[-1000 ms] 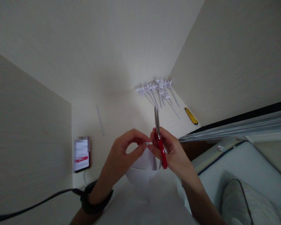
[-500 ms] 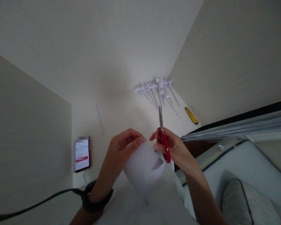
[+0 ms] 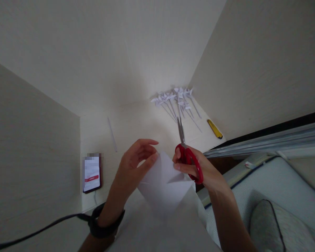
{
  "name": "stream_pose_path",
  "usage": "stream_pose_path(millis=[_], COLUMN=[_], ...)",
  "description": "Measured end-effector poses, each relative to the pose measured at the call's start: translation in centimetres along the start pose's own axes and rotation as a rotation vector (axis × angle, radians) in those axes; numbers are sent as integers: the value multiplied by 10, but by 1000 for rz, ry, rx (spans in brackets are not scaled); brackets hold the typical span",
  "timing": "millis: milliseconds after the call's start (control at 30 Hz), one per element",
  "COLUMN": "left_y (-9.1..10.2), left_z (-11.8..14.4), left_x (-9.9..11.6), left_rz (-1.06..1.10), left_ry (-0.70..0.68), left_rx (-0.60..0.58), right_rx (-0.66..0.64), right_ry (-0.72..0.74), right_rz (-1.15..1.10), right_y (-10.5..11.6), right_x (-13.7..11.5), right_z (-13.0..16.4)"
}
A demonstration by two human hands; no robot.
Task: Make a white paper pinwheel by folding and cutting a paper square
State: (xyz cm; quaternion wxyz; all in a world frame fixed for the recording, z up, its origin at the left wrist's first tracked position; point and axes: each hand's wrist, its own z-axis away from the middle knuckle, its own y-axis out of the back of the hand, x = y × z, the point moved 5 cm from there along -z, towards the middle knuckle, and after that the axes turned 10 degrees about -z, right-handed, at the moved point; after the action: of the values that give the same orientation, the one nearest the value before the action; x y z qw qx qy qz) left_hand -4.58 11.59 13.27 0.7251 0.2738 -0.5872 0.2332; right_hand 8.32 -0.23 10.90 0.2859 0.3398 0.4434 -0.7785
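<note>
A white sheet of paper [image 3: 164,189], cut in from its sides, is held up in front of my body. My left hand [image 3: 138,159] grips its upper left edge with the thumb in front; the index finger is lifted away. Red-handled scissors [image 3: 183,143] rest in my right hand [image 3: 196,164], blades pointing away from me and slightly parted. My right thumb lies by the paper's upper right edge. Beyond the blades lie several white paper pinwheels [image 3: 178,95] on thin sticks.
On the white table [image 3: 136,122] are a thin white stick [image 3: 111,134] and, at left, a phone [image 3: 91,175] with a cable. A yellow box cutter [image 3: 214,129] lies at the right edge. A black strap [image 3: 105,227] circles my left wrist. Lower right stands a bed [image 3: 275,182] with a cushion [image 3: 265,224].
My left fingers have loosened from a pinch, the index finger lifting. The paper has spread flatter. The scissors have turned in my right hand, their blades parting slightly.
</note>
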Motion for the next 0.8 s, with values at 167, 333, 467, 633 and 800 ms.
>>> stream_pose_path(millis=[167, 333, 467, 633, 800], left_y=[-10, -12, 0, 7, 1], left_z=[0, 2, 0, -1, 0], left_x=[-9, -6, -4, -11, -13], left_rz=[-65, -32, -66, -78, -57], left_ry=[94, 125, 43, 28, 20], left_rx=[-185, -207, -4, 95, 50], right_rx=[-13, 33, 185, 281, 226], right_ry=[67, 162, 307, 421, 394], right_rz=[17, 41, 89, 87, 73], right_y=[-2, 3, 20, 27, 12], right_x=[-6, -13, -20, -25, -25], right_z=[5, 7, 9, 15, 13])
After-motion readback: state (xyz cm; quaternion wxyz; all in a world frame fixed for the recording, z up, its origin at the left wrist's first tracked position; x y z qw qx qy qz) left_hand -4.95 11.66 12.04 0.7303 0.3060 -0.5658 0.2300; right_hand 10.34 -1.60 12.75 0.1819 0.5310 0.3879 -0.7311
